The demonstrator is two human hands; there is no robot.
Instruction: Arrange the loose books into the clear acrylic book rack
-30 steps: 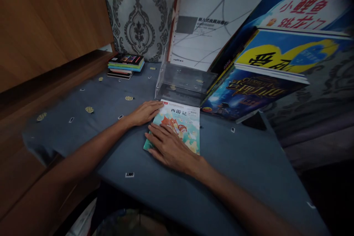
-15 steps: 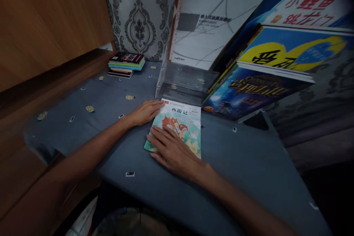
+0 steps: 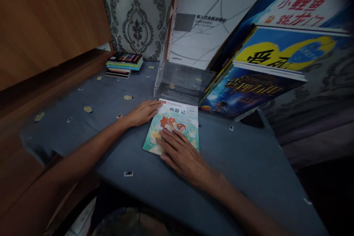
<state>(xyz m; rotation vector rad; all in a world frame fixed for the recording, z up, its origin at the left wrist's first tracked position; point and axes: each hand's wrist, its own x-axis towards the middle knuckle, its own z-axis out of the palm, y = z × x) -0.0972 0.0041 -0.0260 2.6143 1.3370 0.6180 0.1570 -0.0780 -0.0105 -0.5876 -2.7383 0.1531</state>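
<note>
A thin closed book [image 3: 155,136] with a white and teal illustrated cover lies flat on the grey-blue tablecloth [image 3: 238,177]. My right hand [image 3: 178,151] rests across the lower part of its cover, fingers stretched out and slightly apart. At the book's upper left edge lies my left hand [image 3: 142,112], flat on the cloth, its fingers extended and their tips touching the cover's corner. Neither hand grips anything. Part of the cover's lower right is hidden beneath my right hand.
Behind the book stands a clear acrylic holder [image 3: 177,77] with a white spiral-bound booklet [image 3: 204,37]. Several large books, one a dark blue book [image 3: 249,90], lean at the right. A small stack of books [image 3: 124,64] lies at the back left, near a wooden cabinet [image 3: 52,22].
My right hand has slid across the cover to the right and slightly down, uncovering more of its lower left. My left hand stays at the book's corner. The whole view has shifted slightly.
</note>
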